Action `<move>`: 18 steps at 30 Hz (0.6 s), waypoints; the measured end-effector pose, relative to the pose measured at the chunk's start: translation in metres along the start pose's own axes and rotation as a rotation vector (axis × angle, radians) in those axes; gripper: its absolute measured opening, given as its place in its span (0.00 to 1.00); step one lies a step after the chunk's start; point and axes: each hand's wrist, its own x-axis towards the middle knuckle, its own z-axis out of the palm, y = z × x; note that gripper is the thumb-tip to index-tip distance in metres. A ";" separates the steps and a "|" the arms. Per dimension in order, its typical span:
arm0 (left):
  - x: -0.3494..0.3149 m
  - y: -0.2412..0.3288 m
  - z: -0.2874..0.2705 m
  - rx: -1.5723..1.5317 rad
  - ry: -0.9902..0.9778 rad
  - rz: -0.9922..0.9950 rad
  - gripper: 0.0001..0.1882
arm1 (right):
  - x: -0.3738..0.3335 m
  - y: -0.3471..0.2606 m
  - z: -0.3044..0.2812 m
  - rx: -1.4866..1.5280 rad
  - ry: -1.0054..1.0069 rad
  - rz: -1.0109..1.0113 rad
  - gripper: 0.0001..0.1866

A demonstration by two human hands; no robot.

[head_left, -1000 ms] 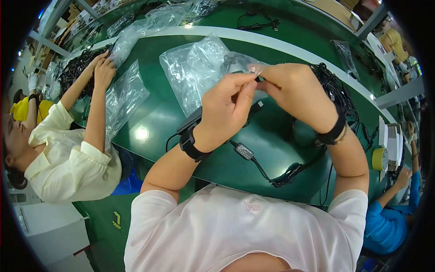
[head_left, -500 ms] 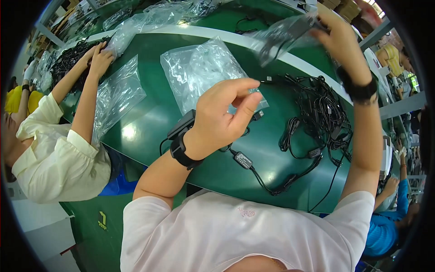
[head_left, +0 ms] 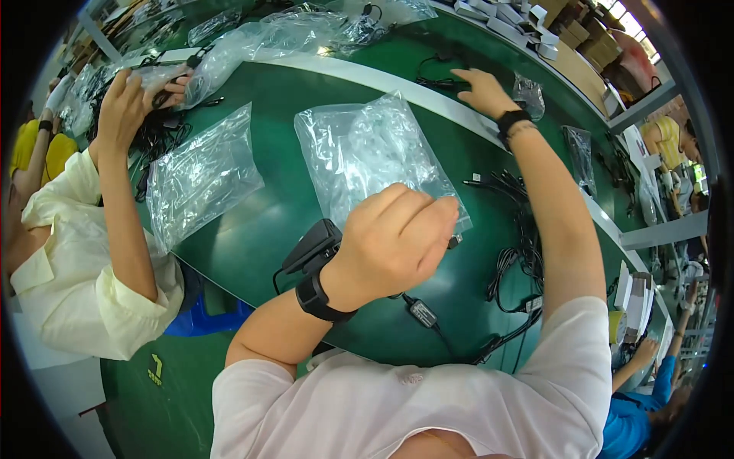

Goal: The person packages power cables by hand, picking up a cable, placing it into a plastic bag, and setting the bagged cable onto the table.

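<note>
My left hand (head_left: 401,233) is closed with its fingers curled in front of a stack of clear plastic bags (head_left: 367,153); what it holds, if anything, is hidden. Close to that wrist sits a black power adapter (head_left: 312,243). A cable with a black inline box (head_left: 421,313) runs out from beneath the hand. Over the far green strip my right hand (head_left: 483,92) reaches out, open, its fingers stretched toward a small black cable (head_left: 437,81). Just right of it lies a bagged item (head_left: 528,96). Below my right forearm is a heap of black cables (head_left: 524,229), partly hidden.
A white rail (head_left: 382,75) curves between the table (head_left: 267,206) and the far strip. To the left, a co-worker's hands (head_left: 126,107) handle cables beside a clear bag (head_left: 202,176). Another bagged item (head_left: 581,157) lies at the right. White boxes (head_left: 505,15) stand at the back.
My right hand has let go of the clear bag with a dark item and moved left, its fingers now stretched out. My left hand has curled tighter. The view has shifted slightly.
</note>
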 end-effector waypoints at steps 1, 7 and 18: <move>0.002 -0.001 0.004 0.010 -0.005 0.014 0.10 | 0.010 0.013 0.018 -0.072 0.002 0.015 0.26; 0.003 -0.011 0.004 0.065 -0.052 -0.040 0.10 | 0.039 -0.011 0.014 0.175 0.492 0.215 0.11; 0.011 -0.021 -0.013 0.138 0.186 -0.229 0.32 | -0.067 -0.101 -0.215 1.108 0.160 0.015 0.11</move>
